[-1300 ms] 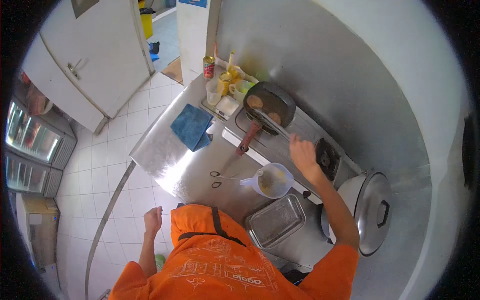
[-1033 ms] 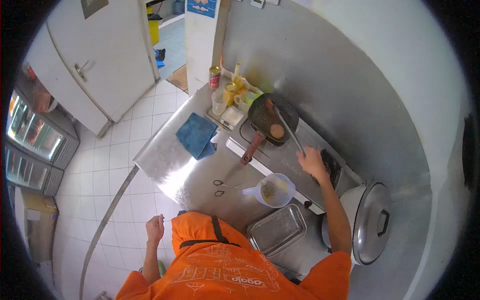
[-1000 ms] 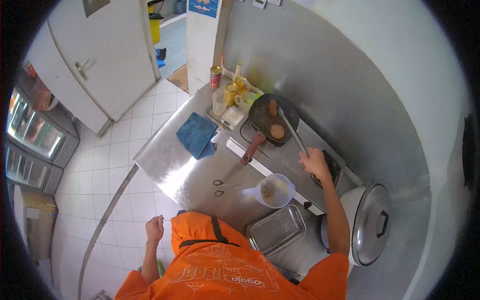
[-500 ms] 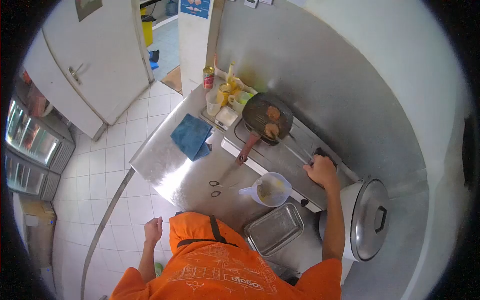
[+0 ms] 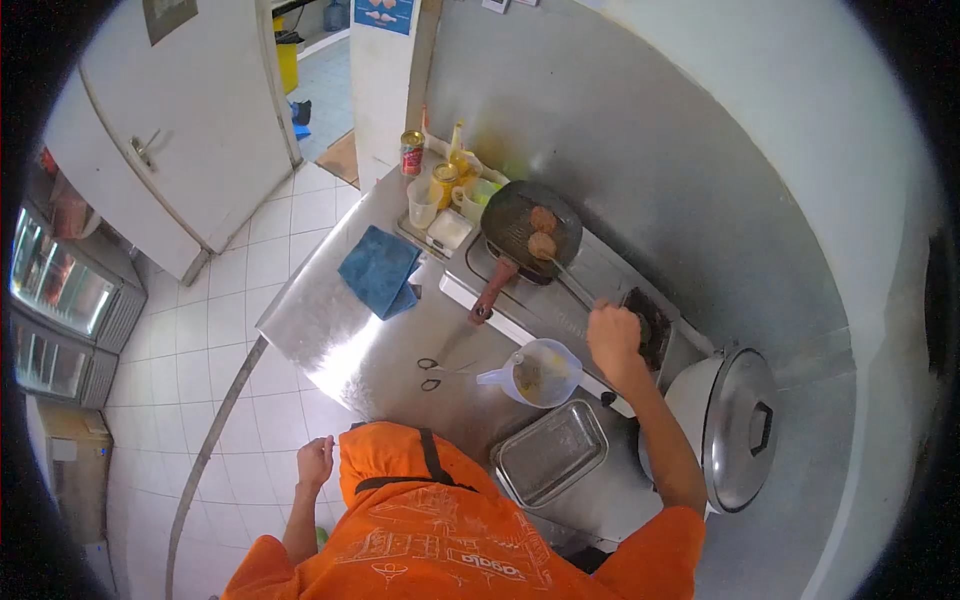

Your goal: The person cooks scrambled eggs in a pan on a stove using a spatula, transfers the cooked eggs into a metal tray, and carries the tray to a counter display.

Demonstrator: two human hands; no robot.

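Observation:
My right hand (image 5: 613, 335) is closed around a long, thin metal utensil (image 5: 572, 283) above the stove. Its far end touches the nearer of two browned patties (image 5: 541, 246) in a dark frying pan (image 5: 510, 235). The other patty (image 5: 542, 219) lies just behind it. The pan's reddish-brown handle (image 5: 492, 290) points toward me. My left hand (image 5: 315, 462) hangs at my side over the floor, fingers curled, with no object showing in it. Near my right forearm stands a translucent jug (image 5: 560, 372) with some residue inside.
A stove (image 5: 463, 292) runs along the metal wall, a large lidded pot (image 5: 735, 430) at its right end. On the counter are a metal tray (image 5: 550, 455), black-handled scissors (image 5: 430, 374), a blue cloth (image 5: 378, 270), a can (image 5: 412, 155) and a measuring cup (image 5: 424, 205).
My right hand has moved slightly left, uncovering the burner behind it. The nearer patty now looks rounder and flatter in the pan. My left hand is almost unmoved.

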